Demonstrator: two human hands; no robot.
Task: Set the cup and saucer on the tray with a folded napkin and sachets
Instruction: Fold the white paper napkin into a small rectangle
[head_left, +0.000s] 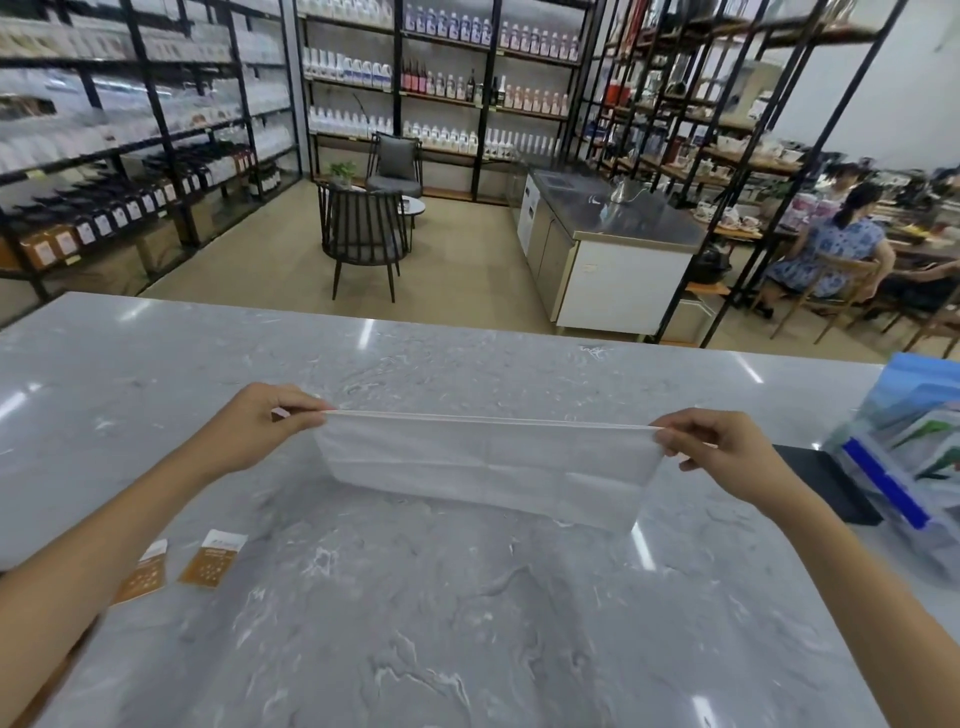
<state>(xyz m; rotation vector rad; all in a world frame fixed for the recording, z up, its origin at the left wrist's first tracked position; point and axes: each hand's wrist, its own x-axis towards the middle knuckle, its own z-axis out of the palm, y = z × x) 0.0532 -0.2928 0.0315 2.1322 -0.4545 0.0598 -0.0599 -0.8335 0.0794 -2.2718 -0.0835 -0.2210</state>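
2 hands (260, 426) (722, 447) grip napkin (488, 462) corners (napkin hangs between).

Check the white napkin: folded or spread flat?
Folded once, not finished. The white napkin hangs doubled from a top edge showing two layers, pinched by the left hand and right hand, its lower edge touching the marble counter.

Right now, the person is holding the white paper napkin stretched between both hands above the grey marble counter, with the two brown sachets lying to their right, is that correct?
Not quite: the two brown sachets lie to the person's left, near the left forearm. The head view shows the rest holds: left hand and right hand stretch the white paper napkin above the grey marble counter.
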